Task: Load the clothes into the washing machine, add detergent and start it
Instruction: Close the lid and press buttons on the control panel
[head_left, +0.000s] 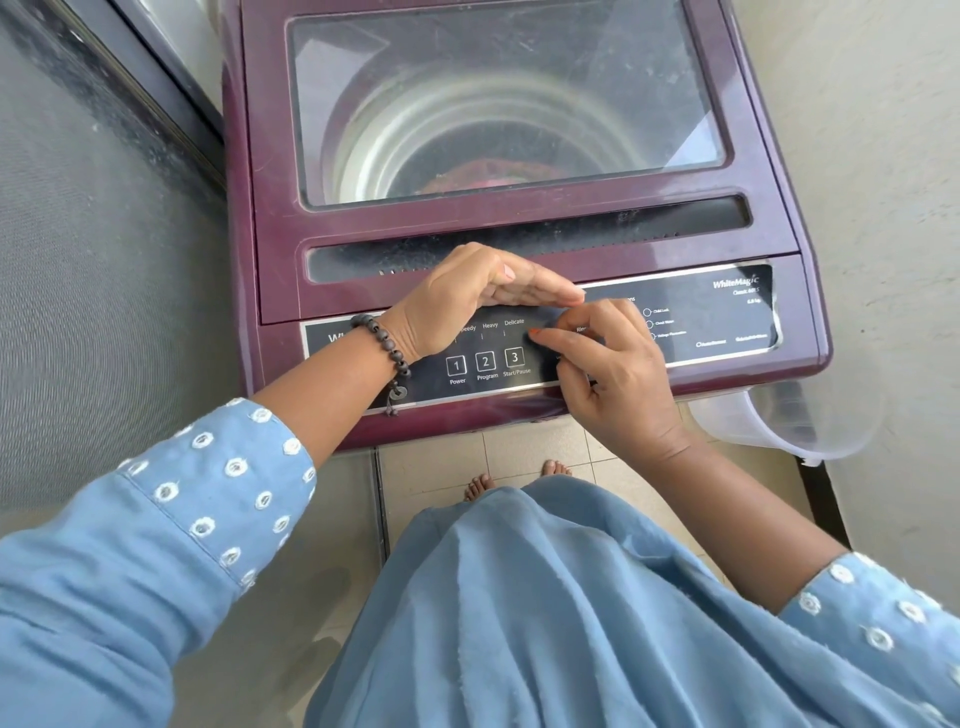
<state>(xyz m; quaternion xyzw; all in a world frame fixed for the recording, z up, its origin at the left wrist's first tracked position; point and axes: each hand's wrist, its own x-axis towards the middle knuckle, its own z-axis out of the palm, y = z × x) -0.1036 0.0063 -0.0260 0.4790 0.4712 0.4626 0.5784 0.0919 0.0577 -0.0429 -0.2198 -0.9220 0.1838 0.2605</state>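
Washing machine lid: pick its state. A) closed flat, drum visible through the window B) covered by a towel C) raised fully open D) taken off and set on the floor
A: the lid lies flat on the washing machine, and the drum with reddish clothes shows through its clear window.

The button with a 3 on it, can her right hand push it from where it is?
Probably yes. The Start/Pause button sits uncovered on the panel, just beside the right hand, and nothing lies between them.

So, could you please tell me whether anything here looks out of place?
Only the clear plastic jug, perched on the washing machine at its front right corner, overhanging the edge. The lid sits shut.
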